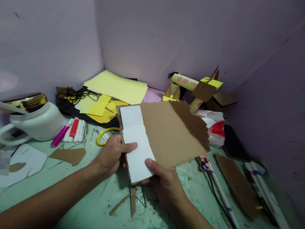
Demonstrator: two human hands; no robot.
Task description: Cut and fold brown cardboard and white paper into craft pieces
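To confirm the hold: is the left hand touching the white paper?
Touching. The head view shows the left hand with its thumb lying across the front of the white paper.

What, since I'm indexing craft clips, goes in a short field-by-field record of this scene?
Left hand: grips white paper, thumb on top
Right hand: thumb near the paper's lower right edge
Backing: brown cardboard under the paper
Left side: white pot, markers
Back: yellow sheets, pink-spotted yellow tube
Right side: cardboard strip
Surface: green tabletop, cardboard scraps
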